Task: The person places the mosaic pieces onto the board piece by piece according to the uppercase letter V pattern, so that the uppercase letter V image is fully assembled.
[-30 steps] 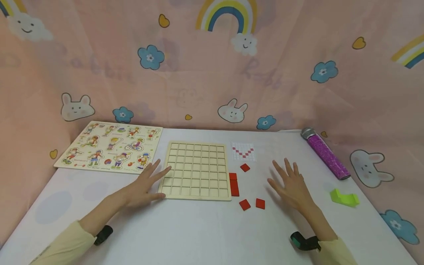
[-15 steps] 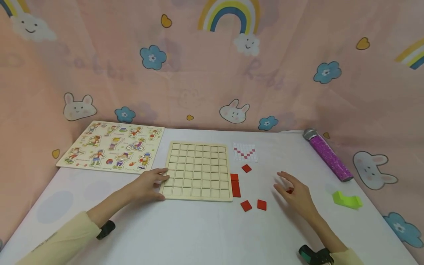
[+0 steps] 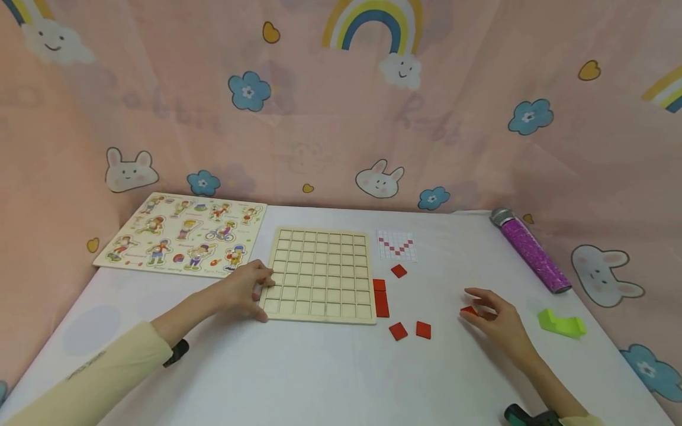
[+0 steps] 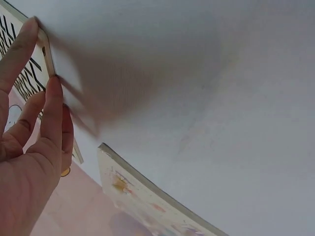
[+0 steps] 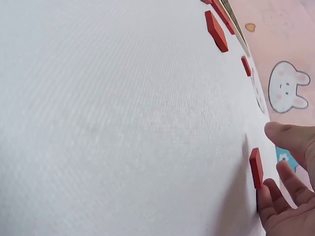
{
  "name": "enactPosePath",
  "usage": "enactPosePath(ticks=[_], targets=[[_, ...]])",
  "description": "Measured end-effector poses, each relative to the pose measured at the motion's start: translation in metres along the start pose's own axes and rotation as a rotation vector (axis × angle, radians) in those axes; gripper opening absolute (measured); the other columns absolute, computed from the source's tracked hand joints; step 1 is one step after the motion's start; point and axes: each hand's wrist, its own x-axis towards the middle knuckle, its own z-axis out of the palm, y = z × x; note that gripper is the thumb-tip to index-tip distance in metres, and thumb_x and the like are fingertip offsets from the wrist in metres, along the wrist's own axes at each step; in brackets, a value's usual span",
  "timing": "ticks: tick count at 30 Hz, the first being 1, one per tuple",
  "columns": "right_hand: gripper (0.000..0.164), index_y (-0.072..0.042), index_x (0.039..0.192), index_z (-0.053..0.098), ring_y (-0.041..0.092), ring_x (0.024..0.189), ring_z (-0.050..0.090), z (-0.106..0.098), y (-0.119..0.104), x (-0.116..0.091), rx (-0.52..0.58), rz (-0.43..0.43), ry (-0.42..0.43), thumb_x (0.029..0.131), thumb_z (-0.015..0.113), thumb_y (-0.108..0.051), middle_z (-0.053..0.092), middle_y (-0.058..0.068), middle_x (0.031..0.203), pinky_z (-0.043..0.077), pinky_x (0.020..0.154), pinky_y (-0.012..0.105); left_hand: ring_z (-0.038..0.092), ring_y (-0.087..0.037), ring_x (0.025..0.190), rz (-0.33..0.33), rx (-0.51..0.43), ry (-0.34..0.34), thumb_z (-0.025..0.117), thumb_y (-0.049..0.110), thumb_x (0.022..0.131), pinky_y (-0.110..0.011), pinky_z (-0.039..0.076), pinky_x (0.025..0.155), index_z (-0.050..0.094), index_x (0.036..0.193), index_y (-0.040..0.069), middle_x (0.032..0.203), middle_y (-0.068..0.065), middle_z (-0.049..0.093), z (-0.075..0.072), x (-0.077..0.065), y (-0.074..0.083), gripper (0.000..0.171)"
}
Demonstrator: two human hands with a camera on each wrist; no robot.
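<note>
Left hand (image 3: pixel 242 290): grip spread, touching left edge of pale, square-gridded wooden board (image 3: pixel 319 275). Right hand (image 3: pixel 501 331): thumb and fingers parted about flat red tile (image 3: pixel 469 310) on white-covered surface (image 3: pixel 346 373).

This is looking like a kids' play nook. A pink bunny-and-rainbow cloth (image 3: pixel 325 118) is hanging behind the white tabletop (image 3: pixel 319 373), and a cartoon picture board (image 3: pixel 173 242) is lying on top.
</note>
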Motion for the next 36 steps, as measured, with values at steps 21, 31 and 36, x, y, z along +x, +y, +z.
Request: enactPosePath(ticks=[21, 31, 36], targets=[[0.042, 0.007, 0.121, 0.057, -0.005, 0.087, 0.056, -0.009, 0.011, -0.001, 0.004, 0.141, -0.1, 0.086, 0.072, -0.01, 0.061, 0.025, 0.116, 0.048, 0.075, 0.008, 0.048, -0.02, 0.09, -0.04, -0.054, -0.075, 0.093, 0.014, 0.056, -0.021, 0.05, 0.069, 0.056, 0.096, 0.003, 0.101, -0.008, 0.042, -0.002, 0.008, 0.002, 0.056], [0.042, 0.003, 0.122, 0.06, -0.011, 0.084, 0.054, -0.004, 0.014, 0.001, -0.054, 0.179, -0.053, 0.086, 0.072, -0.014, 0.064, 0.021, 0.114, 0.045, 0.073, 0.005, 0.048, -0.02, 0.091, -0.028, -0.094, -0.06, 0.092, 0.014, 0.057, -0.02, 0.05, 0.068, 0.058, 0.101, 0.0, 0.103, -0.007, 0.043, -0.001, 0.004, -0.004, 0.057], [0.042, 0.006, 0.121, 0.059, -0.013, 0.082, 0.057, -0.005, 0.008, 0.001, -0.002, 0.206, -0.029, 0.085, 0.072, -0.012, 0.065, 0.024, 0.113, 0.048, 0.072, 0.008, 0.048, -0.019, 0.091, -0.003, -0.12, -0.052, 0.091, 0.015, 0.06, -0.021, 0.05, 0.071, 0.058, 0.111, -0.004, 0.104, -0.006, 0.045, 0.0, 0.002, -0.005, 0.064]])
